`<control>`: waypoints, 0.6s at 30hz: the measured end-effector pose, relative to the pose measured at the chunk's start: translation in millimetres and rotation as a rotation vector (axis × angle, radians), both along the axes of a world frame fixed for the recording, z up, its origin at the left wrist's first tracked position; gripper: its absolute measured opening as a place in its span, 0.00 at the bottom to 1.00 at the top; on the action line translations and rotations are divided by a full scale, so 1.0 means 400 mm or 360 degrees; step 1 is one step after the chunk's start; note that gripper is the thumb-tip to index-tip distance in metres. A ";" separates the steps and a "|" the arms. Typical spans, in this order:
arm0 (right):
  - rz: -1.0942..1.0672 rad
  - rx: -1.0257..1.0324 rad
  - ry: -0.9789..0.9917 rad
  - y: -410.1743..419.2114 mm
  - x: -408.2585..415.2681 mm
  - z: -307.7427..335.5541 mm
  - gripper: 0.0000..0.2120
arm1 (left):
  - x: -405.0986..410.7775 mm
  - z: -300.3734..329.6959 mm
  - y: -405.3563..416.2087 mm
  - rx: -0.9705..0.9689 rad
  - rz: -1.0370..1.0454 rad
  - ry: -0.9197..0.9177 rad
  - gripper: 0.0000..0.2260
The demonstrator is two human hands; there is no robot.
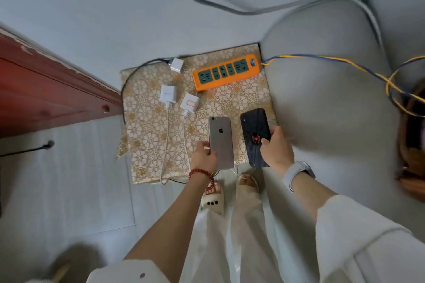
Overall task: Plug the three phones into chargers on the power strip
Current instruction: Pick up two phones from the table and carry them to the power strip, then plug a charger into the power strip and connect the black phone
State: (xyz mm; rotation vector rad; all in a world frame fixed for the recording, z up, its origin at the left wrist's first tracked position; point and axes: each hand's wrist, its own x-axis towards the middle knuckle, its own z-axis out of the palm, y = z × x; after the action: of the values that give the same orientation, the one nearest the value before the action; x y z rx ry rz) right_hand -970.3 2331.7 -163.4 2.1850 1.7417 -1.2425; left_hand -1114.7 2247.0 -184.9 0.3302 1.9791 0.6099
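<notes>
An orange power strip with green sockets lies at the far right of a small table covered in a gold floral cloth. Three white charger plugs lie left of it, none in a socket: one at the back, one in the middle and one nearer the strip. My left hand grips the near left edge of a grey phone lying face down. My right hand holds a dark phone with a red spider mark beside it. I see only two phones.
A grey sofa arm stands right of the table. A blue and yellow twisted cord runs from the strip over it. A red wooden board is at the left. White cables trail to the table's near edge. My feet are below.
</notes>
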 end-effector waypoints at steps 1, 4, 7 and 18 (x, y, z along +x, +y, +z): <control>0.0006 0.0000 0.0011 0.014 0.005 -0.016 0.12 | 0.007 -0.019 0.010 -0.0021 0.0020 0.0013 0.12; 0.0040 0.0033 0.0018 0.044 0.015 -0.029 0.14 | 0.031 -0.046 0.029 -0.0038 0.0120 0.0070 0.12; 0.0236 0.0147 -0.0113 0.053 0.018 -0.025 0.14 | 0.054 -0.046 0.041 -0.0090 -0.0019 0.0354 0.11; 0.0847 0.0307 -0.0032 0.092 -0.031 -0.026 0.17 | -0.002 -0.040 0.071 -0.0297 0.0075 0.1084 0.23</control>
State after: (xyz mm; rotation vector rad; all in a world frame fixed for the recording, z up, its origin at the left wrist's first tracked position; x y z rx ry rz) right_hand -982.8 2368.3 -173.7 1.6232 2.3032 -0.9477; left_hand -1115.5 2275.5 -200.8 0.4124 2.6805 0.3568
